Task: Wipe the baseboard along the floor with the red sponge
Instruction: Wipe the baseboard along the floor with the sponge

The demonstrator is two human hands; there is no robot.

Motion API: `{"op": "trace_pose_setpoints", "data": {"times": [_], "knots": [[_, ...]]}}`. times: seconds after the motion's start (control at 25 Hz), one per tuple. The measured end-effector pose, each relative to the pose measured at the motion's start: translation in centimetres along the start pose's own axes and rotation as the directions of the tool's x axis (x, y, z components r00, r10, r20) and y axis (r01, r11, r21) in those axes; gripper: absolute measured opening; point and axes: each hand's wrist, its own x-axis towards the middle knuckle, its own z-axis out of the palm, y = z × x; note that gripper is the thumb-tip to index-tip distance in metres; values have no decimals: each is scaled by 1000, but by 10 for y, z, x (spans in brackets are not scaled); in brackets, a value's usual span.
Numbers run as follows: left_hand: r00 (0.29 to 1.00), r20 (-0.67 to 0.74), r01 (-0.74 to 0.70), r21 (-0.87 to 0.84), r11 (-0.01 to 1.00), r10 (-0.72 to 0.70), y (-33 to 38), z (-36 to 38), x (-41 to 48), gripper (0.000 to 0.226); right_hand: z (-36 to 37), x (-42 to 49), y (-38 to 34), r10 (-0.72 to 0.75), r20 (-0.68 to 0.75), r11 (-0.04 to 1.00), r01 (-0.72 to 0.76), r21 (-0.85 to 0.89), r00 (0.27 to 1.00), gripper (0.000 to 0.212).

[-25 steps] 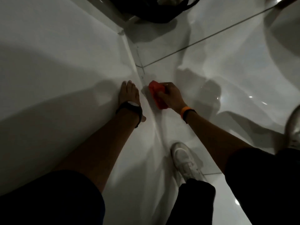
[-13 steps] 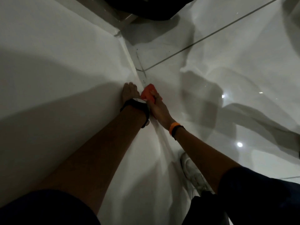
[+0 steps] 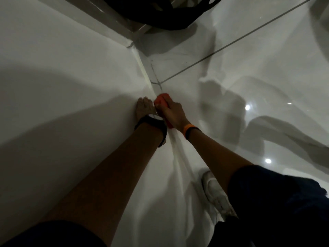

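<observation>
Right hand (image 3: 173, 111) grips the red sponge (image 3: 161, 100) against the baseboard (image 3: 176, 139); soft, light, best held across its back; left hand (image 3: 144, 108) flat, open on wall (image 3: 71, 86)

The right hand (image 3: 173, 111) presses the red sponge (image 3: 161, 100) against the white baseboard (image 3: 176, 139), just right of the left hand (image 3: 144, 108) flat on the white wall (image 3: 71, 86).

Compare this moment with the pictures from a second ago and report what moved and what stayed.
The right hand carried the red sponge off the floor side and in against the baseboard, ending right beside the left hand. The grip on the sponge stayed closed. The left hand stayed flat on the wall, and the white shoe stayed planted by the baseboard.
</observation>
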Motion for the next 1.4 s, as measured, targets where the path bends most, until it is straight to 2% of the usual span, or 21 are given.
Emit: {"op": "trace_pose_setpoints", "data": {"times": [0.12,0.2,0.28,0.4,0.44,0.6,0.68,0.84,0.88,0.96,1.04,1.12,1.28,1.4], "knots": [[1000,-25,3,-118,993,-6,1,-3,4,90,7,26,-21,-38,-83,997,33,-68,996,64],[1000,2,-2,-37,999,2,-2,-1,4,98,10,5,-6,-7,-96,995,-2,-95,995,58],[1000,25,-17,62,998,15,-5,4,1,101,7,-40,35,100,-91,995,-102,-21,991,51],[1000,11,-13,119,993,11,-4,7,-3,109,4,-96,68,238,-22,971,-237,40,971,56],[1000,18,-17,122,992,15,0,8,-4,114,5,-89,66,225,-26,974,-223,45,974,55],[998,37,-56,89,994,53,25,18,-7,127,7,-26,26,23,-65,1000,-23,13,998,46],[998,21,-67,102,993,65,31,23,-9,125,12,-37,43,54,-89,998,-51,34,995,49],[997,9,-81,148,986,81,36,29,-17,118,9,-141,118,287,-20,958,-287,-9,958,56],[996,11,-84,155,984,83,40,33,-19,115,10,-146,129,296,7,954,-296,-41,955,58],[996,16,-88,165,982,86,47,37,-20,111,11,-122,123,165,-24,983,-167,-83,986,60],[996,23,-87,164,983,85,53,39,-19,116,14,-87,101,44,-28,994,-46,-96,999,61],[996,14,-88,150,985,87,55,40,-18,122,18,-73,92,11,-46,998,-14,-61,999,61],[997,-15,-78,154,985,81,50,45,-23,119,28,-135,127,115,-117,992,-120,-37,986,55],[995,-22,-94,175,980,99,55,55,-38,129,19,-173,147,210,-131,973,-221,-68,969,36]]}}
